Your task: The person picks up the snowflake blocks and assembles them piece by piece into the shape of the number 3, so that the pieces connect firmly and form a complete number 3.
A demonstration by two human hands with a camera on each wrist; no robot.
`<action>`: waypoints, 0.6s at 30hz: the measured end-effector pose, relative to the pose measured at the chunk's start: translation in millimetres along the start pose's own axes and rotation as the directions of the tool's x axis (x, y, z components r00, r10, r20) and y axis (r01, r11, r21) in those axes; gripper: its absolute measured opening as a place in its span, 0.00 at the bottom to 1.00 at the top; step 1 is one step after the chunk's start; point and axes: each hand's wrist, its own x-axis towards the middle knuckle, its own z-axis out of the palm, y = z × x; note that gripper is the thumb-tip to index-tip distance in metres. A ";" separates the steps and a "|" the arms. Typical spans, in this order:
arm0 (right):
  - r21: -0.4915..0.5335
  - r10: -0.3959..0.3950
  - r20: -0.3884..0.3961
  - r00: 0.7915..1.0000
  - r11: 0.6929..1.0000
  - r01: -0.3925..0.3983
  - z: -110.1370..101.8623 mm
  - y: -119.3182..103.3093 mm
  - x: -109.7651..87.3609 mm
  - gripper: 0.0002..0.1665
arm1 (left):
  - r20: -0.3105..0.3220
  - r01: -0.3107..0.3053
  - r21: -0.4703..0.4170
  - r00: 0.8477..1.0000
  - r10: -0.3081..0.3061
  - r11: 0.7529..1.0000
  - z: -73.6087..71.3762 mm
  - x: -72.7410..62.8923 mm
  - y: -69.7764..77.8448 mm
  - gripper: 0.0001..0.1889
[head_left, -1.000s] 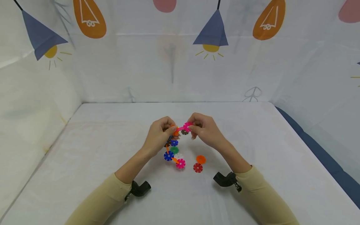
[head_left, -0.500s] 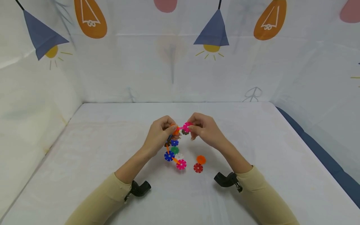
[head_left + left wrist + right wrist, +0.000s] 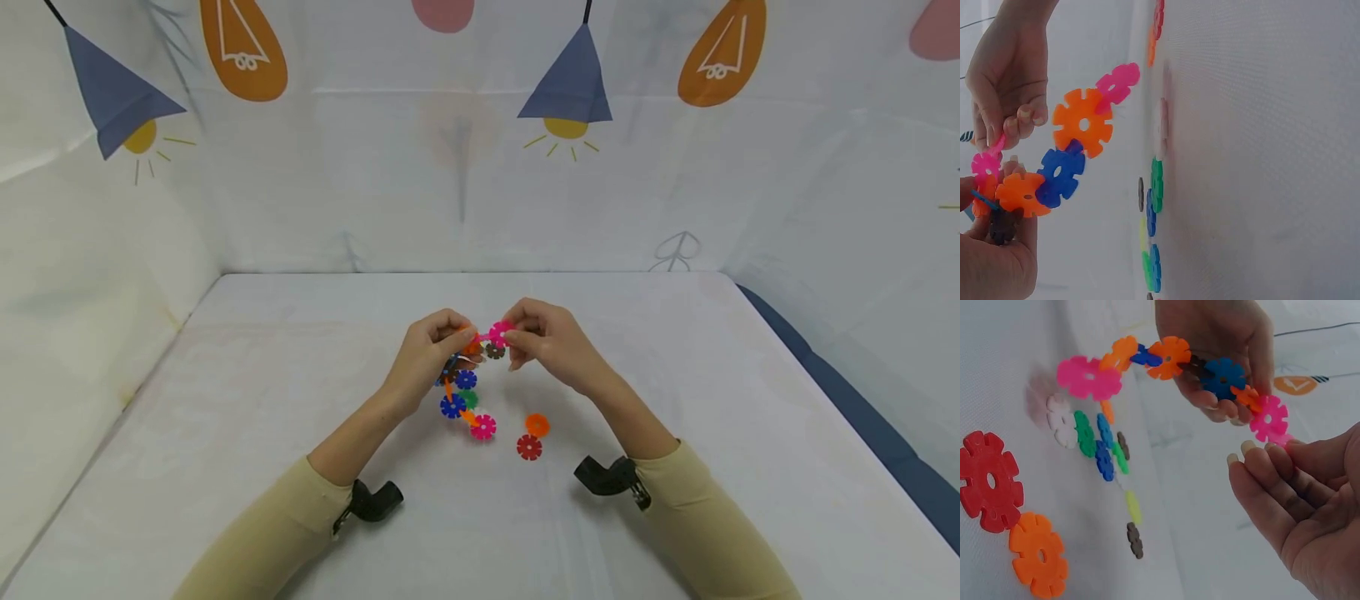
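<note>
A chain of slotted snowflake discs hangs between the hands, over the table. My left hand (image 3: 423, 358) pinches it near its upper end, at an orange disc (image 3: 1248, 397) beside a blue disc (image 3: 1224, 379). Just past that sits a pink disc (image 3: 1269, 419), slotted into the orange one. My right hand (image 3: 553, 342) pinches a second pink disc (image 3: 1280, 439) between thumb and fingers, edge to edge with the first. From the left hand the chain runs down through brown, orange and blue discs to a pink end disc (image 3: 483, 427).
A red disc (image 3: 528, 447) and an orange disc (image 3: 537, 425) lie together on the white table (image 3: 300, 417), right of the chain. Several loose discs lie beyond the chain, among them a green disc (image 3: 1085, 434) and a white disc (image 3: 1061, 420). A patterned curtain (image 3: 375, 167) stands behind.
The hanging end of the chain has risen a little, and the right hand's pink disc is slightly higher. Both hands keep their pinch.
</note>
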 end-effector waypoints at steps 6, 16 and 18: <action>0.028 0.012 0.021 1.000 1.000 -0.013 1.9 -2.5 0.4 0.06 | 0.034 0.035 0.068 0.999 -0.038 0.997 -1.6 -0.5 -0.6 0.15; 0.045 0.041 0.064 0.997 0.998 -0.044 -0.6 -4.3 -0.9 0.08 | 0.036 0.012 0.084 0.999 -0.015 0.996 -2.3 0.3 -1.7 0.14; -0.016 0.075 0.085 0.994 0.997 -0.074 -3.8 -4.2 -1.2 0.09 | 0.012 0.008 0.080 1.000 -0.009 0.997 -3.1 0.4 -1.7 0.13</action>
